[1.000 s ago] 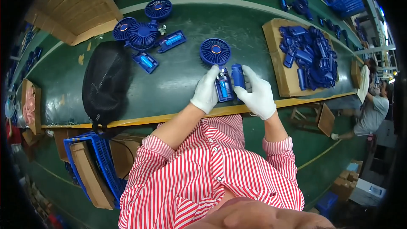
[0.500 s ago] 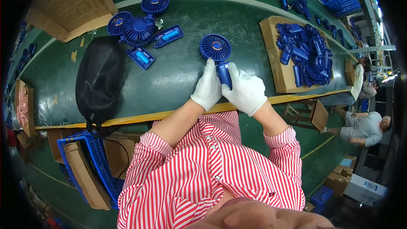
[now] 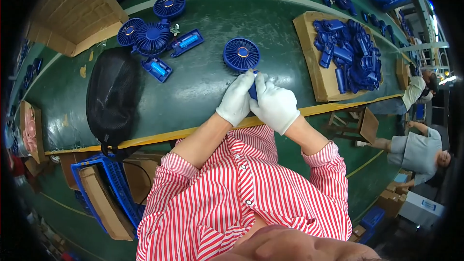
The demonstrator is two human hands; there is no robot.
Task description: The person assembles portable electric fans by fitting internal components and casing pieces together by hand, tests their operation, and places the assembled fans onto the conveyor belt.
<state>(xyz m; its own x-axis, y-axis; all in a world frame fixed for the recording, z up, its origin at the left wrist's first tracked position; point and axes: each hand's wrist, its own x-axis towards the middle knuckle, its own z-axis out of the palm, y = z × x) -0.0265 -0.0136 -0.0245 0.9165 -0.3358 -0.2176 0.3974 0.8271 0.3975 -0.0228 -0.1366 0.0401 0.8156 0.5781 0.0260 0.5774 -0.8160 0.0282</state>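
Closer together than before, the left hand [image 3: 236, 99] and right hand [image 3: 276, 106] are gripping the blue handle [image 3: 253, 90], the fan head [image 3: 241, 55] lying on their far side.

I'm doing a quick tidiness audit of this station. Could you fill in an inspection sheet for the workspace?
Surface: green tabletop, scuffed, with a yellowish front edge.
Job's things: blue handheld fan, its handle mostly hidden by the gloves; cardboard tray of loose blue parts at right.
Clutter: black mesh case at left; clustered fans and opened handle pieces beyond it.
Hands: left hand and right hand, white-gloved, both on the fan's handle.
Cables: nothing seen on the tabletop.
Surroundings: wooden stool and a person in grey at right; blue crate below the table, left.
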